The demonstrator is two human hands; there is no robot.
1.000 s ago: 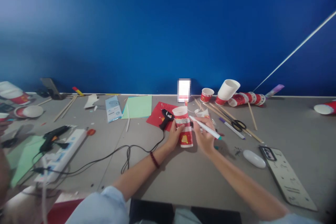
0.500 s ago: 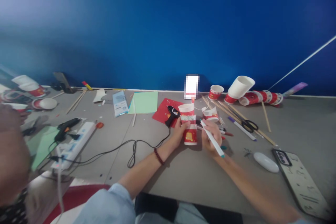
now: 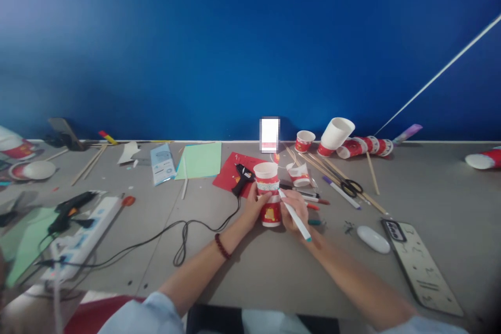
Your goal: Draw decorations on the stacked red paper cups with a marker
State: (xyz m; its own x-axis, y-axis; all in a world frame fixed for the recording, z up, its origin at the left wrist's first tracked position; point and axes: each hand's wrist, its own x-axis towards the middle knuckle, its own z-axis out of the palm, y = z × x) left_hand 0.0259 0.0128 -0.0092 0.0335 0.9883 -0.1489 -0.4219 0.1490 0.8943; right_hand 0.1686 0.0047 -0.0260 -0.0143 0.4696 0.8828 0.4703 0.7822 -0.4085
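Upright on the grey table stands a short stack of red and white paper cups, open at the top and printed with a gold bell low down. My left hand is wrapped round its left side, thumb across the front. My right hand grips a white marker with a teal end, its upper tip right at the stack's right side; I cannot tell whether it touches. A black glue gun lies on red paper just behind my left hand. A torn paper cup sits behind my right hand.
On the right are scissors, a purple marker, a white mouse, a phone and more cups. A power strip, green paper and a second glue gun lie left. A cable crosses the table.
My right hand has brought the marker in against the stack's right side. The whole view has shifted, and the person at the left has mostly left the picture.
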